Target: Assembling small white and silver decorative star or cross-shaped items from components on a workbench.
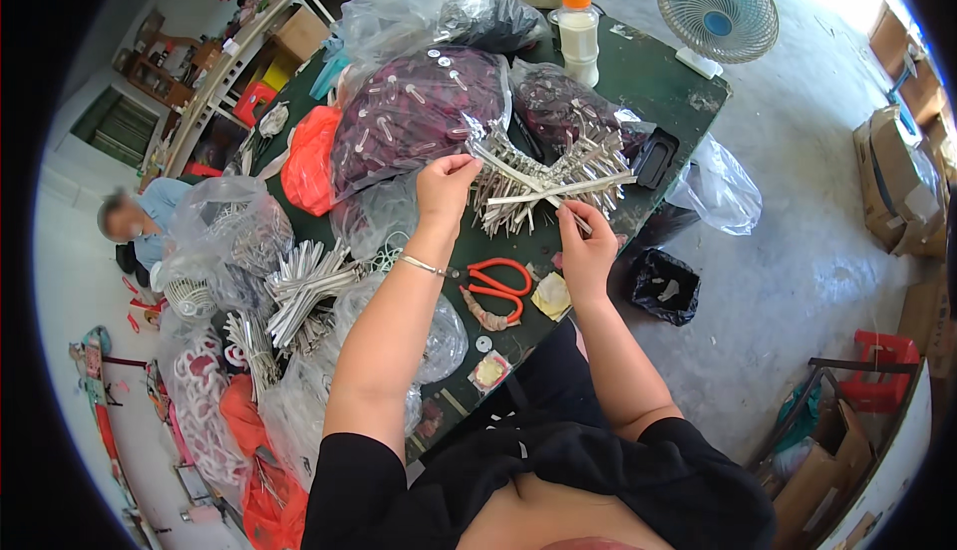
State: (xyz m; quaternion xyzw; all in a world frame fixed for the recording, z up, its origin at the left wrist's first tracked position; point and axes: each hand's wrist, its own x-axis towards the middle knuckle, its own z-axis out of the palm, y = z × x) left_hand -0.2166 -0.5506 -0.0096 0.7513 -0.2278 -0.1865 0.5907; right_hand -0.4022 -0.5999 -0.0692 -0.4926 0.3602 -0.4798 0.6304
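Thumb and fingers of my left hand (445,191) are closed on one end of a thin, pale grey strip (513,164). Lower and to the right, my right hand (588,249) pinches a pale strip too; whether it is the same one I cannot tell. Another light strip (598,185) lies crosswise between my hands. Just beyond them spreads a heap of short grey strips (503,213) on the dark green table (648,81). Scissors with orange-red handles (501,279) rest on the table between my forearms.
A clear bag of dark red pieces (414,116) stands beyond my left hand. Bundles of grey strips (309,291) lie left of my forearm. A bottle with an orange cap (577,41), a fan (717,9) and a black-lined bin (664,288) are around the table.
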